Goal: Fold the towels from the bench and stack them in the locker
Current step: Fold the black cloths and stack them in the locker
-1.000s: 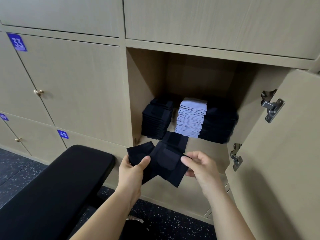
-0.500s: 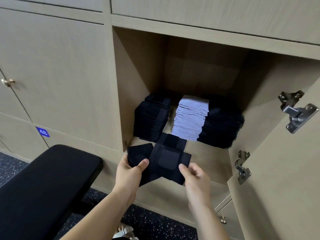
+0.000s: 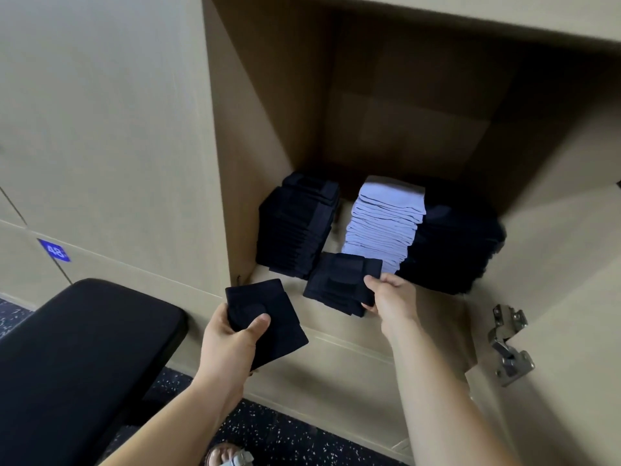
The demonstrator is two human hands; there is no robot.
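Locker (image 3: 268,129) is open, with three stacks (image 3: 295,230) across its floor, so I'd guess new ones go up front. Worktop (image 3: 84,348) is off to the left. Right hand (image 3: 391,297) grips a folded dark bundle (image 3: 339,284) at the floor's front edge, long axis roughly along that edge, probably setting it down. Left hand (image 3: 232,341) pinches a spare towel (image 3: 265,317) outside the front-left corner, tilted, out of the way.

The bench (image 3: 84,348) and locker door (image 3: 557,280) run off the edges; the right dark stack (image 3: 453,250) blurs into shadow.
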